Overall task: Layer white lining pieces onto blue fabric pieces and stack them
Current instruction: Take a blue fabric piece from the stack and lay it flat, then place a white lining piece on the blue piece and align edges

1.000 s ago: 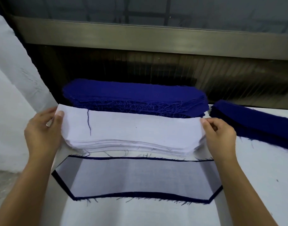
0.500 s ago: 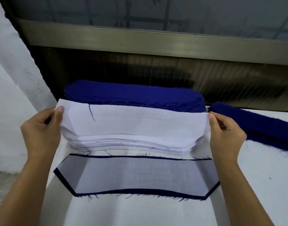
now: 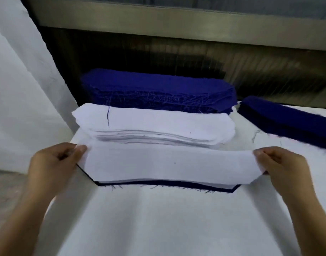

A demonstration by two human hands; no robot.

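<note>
Now the left hand [image 3: 53, 163] and the right hand [image 3: 280, 163] are holding one thin white lining piece [image 3: 167, 165], long with clipped corners, just over the dark blue fabric piece [image 3: 158, 184] lying on the white table [image 3: 158, 228]. Only the near edge of the blue piece is showing. The fingers [image 3: 81, 149] of each hand are pinching one end of the lining. It is looking light and limp, likely to sag or crease, so gripping both ends and pulling it taut is suiting it well. Behind it, the white lining stack [image 3: 154, 124] is sitting in front of the blue fabric stack [image 3: 158, 89].

Blue piece [image 3: 158, 183] mostly under lining piece [image 3: 169, 163]
</note>
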